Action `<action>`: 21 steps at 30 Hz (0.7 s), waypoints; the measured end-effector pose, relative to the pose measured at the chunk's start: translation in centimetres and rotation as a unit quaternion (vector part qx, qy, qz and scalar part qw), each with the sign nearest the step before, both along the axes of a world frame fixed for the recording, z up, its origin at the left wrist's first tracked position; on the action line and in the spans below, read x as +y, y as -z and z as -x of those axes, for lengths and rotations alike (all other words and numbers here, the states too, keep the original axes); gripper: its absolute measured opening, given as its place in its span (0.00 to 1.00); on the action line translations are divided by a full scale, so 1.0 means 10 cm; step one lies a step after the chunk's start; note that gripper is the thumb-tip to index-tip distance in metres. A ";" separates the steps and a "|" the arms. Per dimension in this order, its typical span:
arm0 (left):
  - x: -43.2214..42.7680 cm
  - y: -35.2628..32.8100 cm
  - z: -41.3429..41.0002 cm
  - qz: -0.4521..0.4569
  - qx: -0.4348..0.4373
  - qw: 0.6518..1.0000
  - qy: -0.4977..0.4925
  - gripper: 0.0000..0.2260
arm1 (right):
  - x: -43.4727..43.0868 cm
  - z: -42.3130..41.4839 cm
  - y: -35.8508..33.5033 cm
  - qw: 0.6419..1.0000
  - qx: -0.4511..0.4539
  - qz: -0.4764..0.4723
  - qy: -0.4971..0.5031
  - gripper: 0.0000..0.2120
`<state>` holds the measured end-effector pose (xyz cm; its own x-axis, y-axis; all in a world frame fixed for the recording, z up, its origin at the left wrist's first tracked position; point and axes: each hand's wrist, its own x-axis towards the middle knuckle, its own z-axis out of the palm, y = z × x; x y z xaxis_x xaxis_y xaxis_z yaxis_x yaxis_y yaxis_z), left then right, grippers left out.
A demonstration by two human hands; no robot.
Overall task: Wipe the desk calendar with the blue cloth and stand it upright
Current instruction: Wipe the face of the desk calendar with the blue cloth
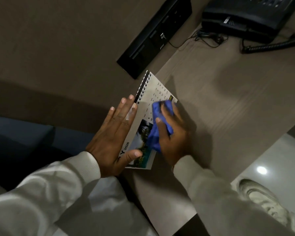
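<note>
Desk calendar (144, 106) page: "2026", letter "Y", date numerals.

Desk (228, 103): calendar (144, 106), phone (245, 16), blk box (153, 36).

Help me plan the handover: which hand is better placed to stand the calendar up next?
Left. The left hand already lies open along the calendar at its spiral edge, thumb on the page. The right hand is busy clutching the blue cloth.

Desk calendar (143, 106): month name partly covered by left hand (112, 138), only "Y 2026" legible. Date grid blurred; the digits under blue cloth (157, 123) are hidden. Cloth bunched under right hand (174, 133), extent unclear. Beyond the calendar, the telephone (245, 16) is cut off by the top edge.
</note>
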<state>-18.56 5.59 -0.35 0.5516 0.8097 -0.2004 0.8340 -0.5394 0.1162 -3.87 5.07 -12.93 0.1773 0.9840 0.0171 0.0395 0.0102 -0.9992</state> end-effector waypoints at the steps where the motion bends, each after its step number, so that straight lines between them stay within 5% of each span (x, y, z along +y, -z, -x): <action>1: 0.00 0.00 0.00 0.000 0.001 1.000 0.000 0.41 | -0.08 0.03 0.01 1.000 -0.014 -0.001 -0.005 0.18; 10: 0.00 0.04 0.04 -0.002 0.002 1.000 0.000 0.42 | 0.44 0.10 -0.39 0.983 0.163 0.037 0.073 0.19; 15: 0.01 0.04 0.03 -0.002 0.005 1.000 0.001 0.41 | 0.29 0.02 -0.14 0.985 0.102 0.128 0.061 0.20; 21: 0.01 0.07 0.04 0.002 -0.011 1.000 0.000 0.41 | -0.46 0.24 -0.08 0.993 0.031 0.114 0.003 0.20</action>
<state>-18.99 5.64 -1.08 0.5562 0.8087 -0.1915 0.8310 -0.5394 0.1361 -6.23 0.52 -12.16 0.1759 0.9599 -0.2181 -0.0236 -0.2174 -0.9758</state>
